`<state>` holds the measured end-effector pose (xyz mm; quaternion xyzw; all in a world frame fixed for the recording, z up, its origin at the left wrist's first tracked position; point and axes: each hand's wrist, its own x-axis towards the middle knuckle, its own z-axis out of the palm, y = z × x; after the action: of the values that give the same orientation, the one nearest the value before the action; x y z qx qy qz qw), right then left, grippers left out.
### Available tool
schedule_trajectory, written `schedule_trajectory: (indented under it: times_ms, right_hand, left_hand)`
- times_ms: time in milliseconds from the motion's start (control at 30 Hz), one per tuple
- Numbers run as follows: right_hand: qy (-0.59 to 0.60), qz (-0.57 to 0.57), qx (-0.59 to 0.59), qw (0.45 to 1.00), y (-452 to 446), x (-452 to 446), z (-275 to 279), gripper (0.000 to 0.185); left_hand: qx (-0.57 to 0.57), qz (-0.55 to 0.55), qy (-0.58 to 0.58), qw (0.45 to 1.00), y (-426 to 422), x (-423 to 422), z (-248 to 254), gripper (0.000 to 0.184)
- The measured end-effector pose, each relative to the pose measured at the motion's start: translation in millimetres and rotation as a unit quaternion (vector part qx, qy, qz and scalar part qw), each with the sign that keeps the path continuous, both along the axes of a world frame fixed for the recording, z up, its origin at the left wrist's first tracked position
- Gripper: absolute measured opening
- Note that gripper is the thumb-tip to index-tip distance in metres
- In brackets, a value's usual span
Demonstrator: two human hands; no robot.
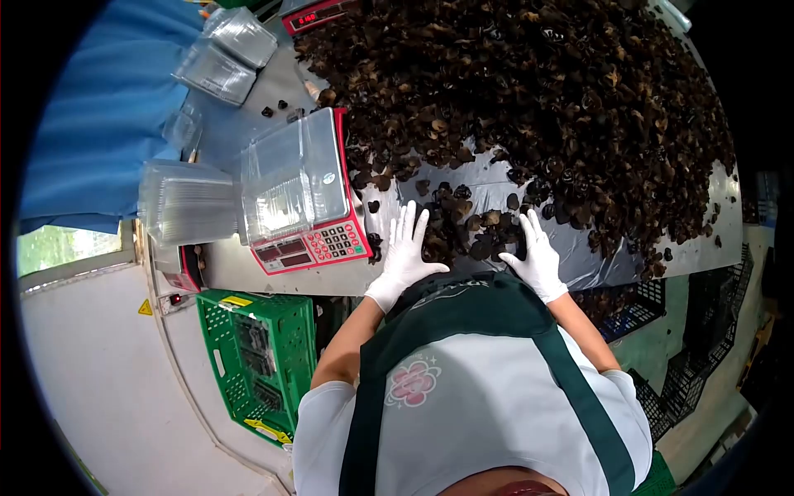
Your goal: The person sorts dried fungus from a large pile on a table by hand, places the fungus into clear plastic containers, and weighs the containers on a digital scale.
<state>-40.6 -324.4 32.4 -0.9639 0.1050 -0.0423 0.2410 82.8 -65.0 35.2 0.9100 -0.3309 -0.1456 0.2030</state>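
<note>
My left hand (404, 256), in a white glove, lies open with fingers spread at the near edge of the table, left of a small group of dark brown wood ear mushrooms (447, 207). On the right side of the same group is my right hand (536, 263), also white-gloved and open, thumb pointing inward. Nothing is gripped in either one. Beyond them spreads a large heap of wood ears (538, 91). Left of my left hand stands a red digital scale (335, 240) with a clear plastic container (285, 178) on its top.
Stacked clear plastic trays (188, 202) stand left of the scale, with more clear containers (240, 41) farther back. A second red scale (308, 18) is at the back. Below the table are a green crate (217, 355) and black crates (649, 302). A blue curtain (99, 107) hangs left.
</note>
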Motion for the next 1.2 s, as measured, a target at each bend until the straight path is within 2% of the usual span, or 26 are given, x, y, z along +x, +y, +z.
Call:
schedule_trajectory:
  times_ms: [133, 233, 433, 533, 600, 633, 700, 767, 833, 933, 1000, 1033, 1067, 1133, 1167, 1200]
  right_hand:
    - [-0.006, 0.026, 0.071, 0.997, 6.1, 9.4, -4.4, 0.093]
    - [-0.008, 0.043, 0.078, 0.996, 7.7, 15.4, -7.2, 0.093]
    - [-0.007, 0.039, 0.131, 0.991, 11.9, 24.0, -11.3, 0.087]
    - [-0.022, 0.027, 0.176, 0.984, 12.6, 28.3, -17.7, 0.08]
    - [-0.038, 0.007, 0.2, 0.979, 12.9, 32.3, -20.0, 0.074]
    - [-0.038, 0.009, 0.199, 0.979, 11.5, 34.3, -18.6, 0.074]
    - [0.0, -0.059, 0.269, 0.961, 7.7, 38.6, -11.8, 0.075]
    - [-0.025, -0.085, 0.294, 0.952, 1.5, 41.3, -11.9, 0.074]
    - [0.007, -0.097, 0.341, 0.935, -6.8, 44.8, -8.5, 0.076]
    - [0.005, -0.076, 0.382, 0.921, -12.5, 44.1, -16.1, 0.082]
    - [0.005, -0.067, 0.41, 0.909, -13.2, 43.7, -13.3, 0.085]
    - [0.016, -0.071, 0.465, 0.882, -14.2, 43.5, -9.3, 0.085]
    - [0.027, -0.075, 0.518, 0.852, -15.0, 42.9, -5.0, 0.086]
    - [0.024, -0.067, 0.525, 0.848, -15.1, 43.9, 4.9, 0.086]
    - [0.021, -0.058, 0.532, 0.845, -14.4, 44.9, 8.3, 0.086]
    - [0.023, -0.053, 0.548, 0.834, -13.5, 46.4, 10.3, 0.084]
  left_hand:
    - [-0.04, -0.064, -0.031, 0.997, -9.5, 7.3, -6.6, 0.116]
    - [-0.08, -0.119, -0.043, 0.989, -17.9, 10.6, -13.3, 0.112]
    - [-0.12, -0.207, -0.136, 0.962, -52.3, 3.4, -9.7, 0.092]
    - [-0.119, -0.198, -0.179, 0.956, -74.1, 3.8, -10.7, 0.084]
    - [-0.104, -0.198, -0.165, 0.961, -87.3, 4.1, -9.1, 0.084]
    - [-0.077, -0.201, -0.166, 0.962, -93.5, 4.6, -7.4, 0.084]
    - [-0.016, -0.198, -0.151, 0.968, -105.3, 5.8, -1.3, 0.085]
    - [-0.031, -0.195, -0.137, 0.971, -113.5, 8.9, 0.3, 0.082]
    - [-0.039, -0.191, -0.114, 0.974, -119.7, 9.4, 1.3, 0.074]
    - [-0.036, -0.194, -0.106, 0.975, -122.3, 8.7, -9.2, 0.068]
    - [-0.058, -0.196, -0.103, 0.973, -120.4, 9.8, -10.1, 0.054]
    - [-0.058, -0.197, -0.102, 0.973, -118.7, 10.9, -11.9, 0.054]
    - [-0.098, -0.191, -0.11, 0.971, -116.7, 12.0, -15.2, 0.049]
    - [-0.182, -0.168, -0.116, 0.962, -115.2, 13.3, -12.5, 0.036]
    - [-0.181, -0.168, -0.115, 0.962, -113.6, 15.3, -13.3, 0.036]
    - [-0.237, -0.156, -0.09, 0.955, -112.2, 18.9, -10.0, 0.035]
